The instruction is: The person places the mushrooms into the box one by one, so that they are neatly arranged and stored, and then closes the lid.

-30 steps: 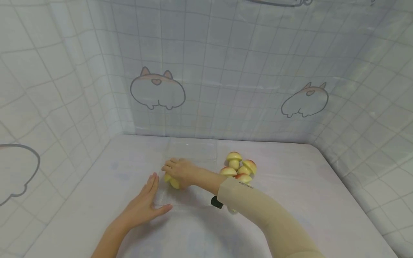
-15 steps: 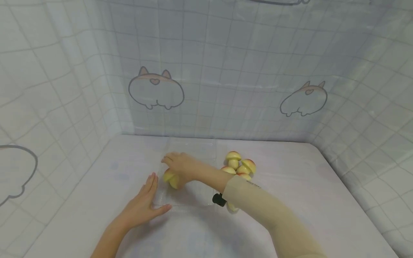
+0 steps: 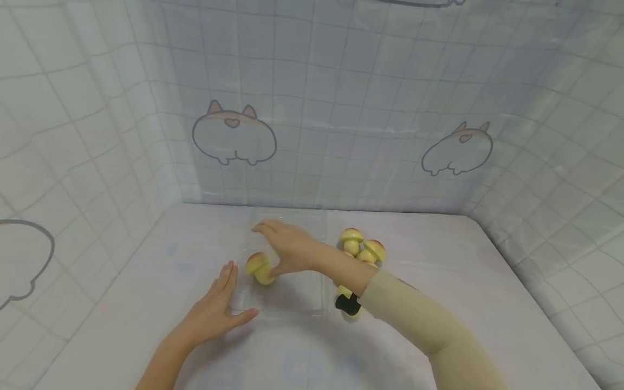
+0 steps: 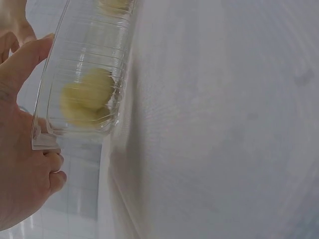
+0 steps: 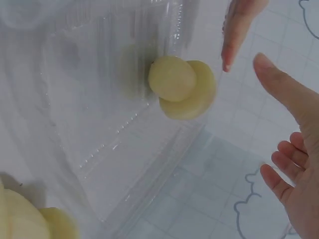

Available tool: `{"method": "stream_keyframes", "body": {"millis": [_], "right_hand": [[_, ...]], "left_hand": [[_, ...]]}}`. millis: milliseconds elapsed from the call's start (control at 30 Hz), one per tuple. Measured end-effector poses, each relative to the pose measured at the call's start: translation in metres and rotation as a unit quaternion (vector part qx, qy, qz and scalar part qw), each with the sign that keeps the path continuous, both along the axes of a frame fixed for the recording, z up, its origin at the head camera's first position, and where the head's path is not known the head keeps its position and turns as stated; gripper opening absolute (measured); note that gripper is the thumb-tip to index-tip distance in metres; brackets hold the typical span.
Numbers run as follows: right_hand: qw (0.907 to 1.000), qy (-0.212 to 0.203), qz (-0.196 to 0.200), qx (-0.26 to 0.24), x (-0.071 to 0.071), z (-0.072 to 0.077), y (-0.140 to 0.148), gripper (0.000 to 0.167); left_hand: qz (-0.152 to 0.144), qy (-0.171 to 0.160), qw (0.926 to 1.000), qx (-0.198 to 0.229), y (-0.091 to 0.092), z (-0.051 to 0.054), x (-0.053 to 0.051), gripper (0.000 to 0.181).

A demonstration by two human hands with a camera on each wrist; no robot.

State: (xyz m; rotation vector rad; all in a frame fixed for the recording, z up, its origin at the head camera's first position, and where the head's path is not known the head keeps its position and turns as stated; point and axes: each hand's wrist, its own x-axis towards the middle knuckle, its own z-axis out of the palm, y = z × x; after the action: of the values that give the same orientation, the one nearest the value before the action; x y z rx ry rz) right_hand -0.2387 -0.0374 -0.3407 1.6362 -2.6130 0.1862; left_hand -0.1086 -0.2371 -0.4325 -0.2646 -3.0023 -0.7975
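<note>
One mushroom in the box, left side, tipped over: cap toward your left hand, stem toward your right hand. It lies near the left wall, which leaves bare floor to its right. The lid appears to lie folded back on the far side, so your reach into the box is unblocked from above. Loose mushrooms bunch on the table just right of the box, probably put there to be handy for your right arm. Your sleeve and forearm cross part of the bunch, so no full count.

Left hand: grasping nothing. Fingers run straight along the outside of the left wall; thumb splays away from them around the near left corner, and the left wrist view puts it at the rim. Reads as a brace: thin, light plastic would likely skid if nudged.

Right hand: released. You have it over the box, thumb spread well away from the fingers, nothing between them. The right wrist view shows a gap from thumb to mushroom (the head view alone makes them look as if touching). The mushroom seems to rest on the box floor unsupported by you.
</note>
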Motion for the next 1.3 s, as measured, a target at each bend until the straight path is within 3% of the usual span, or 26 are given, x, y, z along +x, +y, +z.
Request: {"method": "stream_keyframes", "body": {"millis": [300,567,900,1300], "right_hand": [[0.9951,0.011,0.0,-0.098,0.002,0.0,0.027,0.103],[0.9927,-0.012,-0.025,-0.117,0.005,-0.004,0.05,0.103],[0.9865,-0.01,-0.064,-0.15,0.014,0.0,0.086,0.099],[0.9775,0.024,-0.056,-0.202,0.015,-0.008,0.12,0.099]], "left_hand": [[0.003,-0.008,1.0,0.002,0.0,0.002,-0.001,0.109],[0.002,-0.013,0.9999,0.01,0.0,0.005,0.0,0.11],[-0.003,-0.001,0.9999,0.013,0.003,0.005,0.001,0.11],[-0.005,0.006,0.9999,0.011,0.002,0.002,-0.001,0.109]]}}
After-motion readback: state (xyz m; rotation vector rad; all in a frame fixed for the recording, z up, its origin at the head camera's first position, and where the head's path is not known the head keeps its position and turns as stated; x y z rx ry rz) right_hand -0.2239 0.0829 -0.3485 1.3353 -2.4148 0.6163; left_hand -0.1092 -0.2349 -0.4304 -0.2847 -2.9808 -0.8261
